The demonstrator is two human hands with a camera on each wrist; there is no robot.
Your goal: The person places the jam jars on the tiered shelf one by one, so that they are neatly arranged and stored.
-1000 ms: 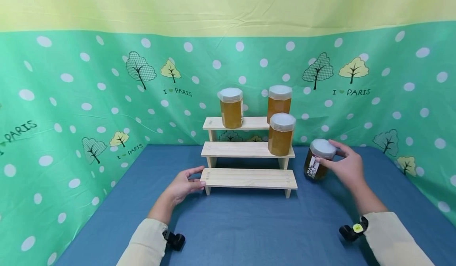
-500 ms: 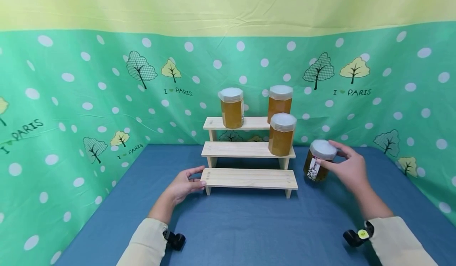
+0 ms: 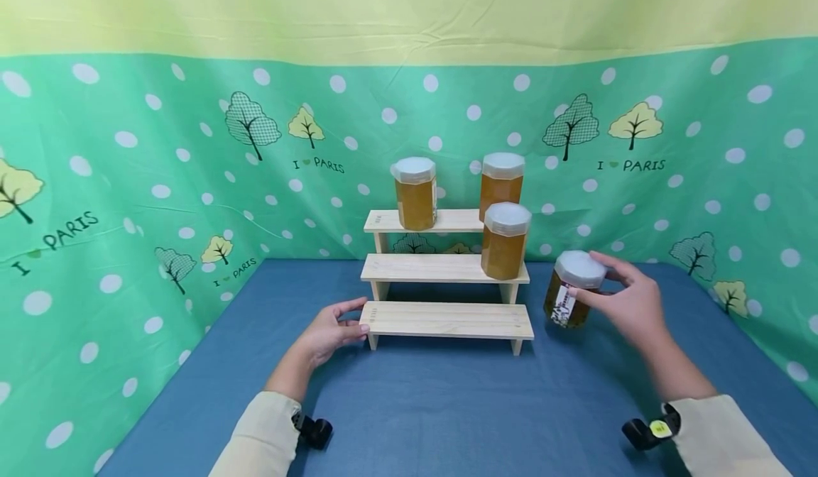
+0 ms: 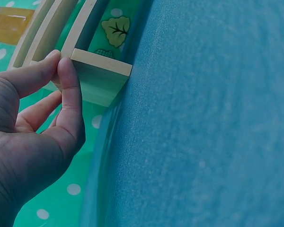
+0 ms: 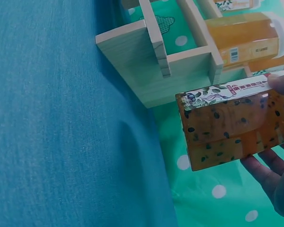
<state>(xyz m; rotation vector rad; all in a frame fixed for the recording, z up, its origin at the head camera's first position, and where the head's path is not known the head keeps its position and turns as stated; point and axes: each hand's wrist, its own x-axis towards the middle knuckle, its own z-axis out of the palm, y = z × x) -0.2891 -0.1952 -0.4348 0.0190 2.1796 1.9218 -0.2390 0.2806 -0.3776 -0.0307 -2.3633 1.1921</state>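
My right hand point(image 3: 629, 303) grips a white-lidded jar point(image 3: 573, 292) near its top, to the right of a three-step wooden rack point(image 3: 447, 319). In the right wrist view this jar point(image 5: 232, 130) shows amber contents with dark seeds and a printed label. It tilts slightly, and its shadow falls on the cloth apart from it. My left hand point(image 3: 329, 333) holds the left end of the rack's lowest step, thumb and index finger point(image 4: 70, 78) pinching its corner. On the top step stand two honey-coloured jars, one left point(image 3: 415, 196) and one right point(image 3: 500, 182). Another amber jar point(image 3: 505, 243) stands at the right of the middle step.
A blue cloth point(image 3: 434, 413) covers the table. Behind it hangs a green and yellow curtain point(image 3: 358, 129) printed with dots and trees. Small black cameras are strapped at the left wrist point(image 3: 313, 432) and right wrist point(image 3: 645, 431).
My right wrist and forearm have shifted slightly right and toward me. The jar in that hand has tilted a little more. My left hand, the rack and the standing jars keep their places.
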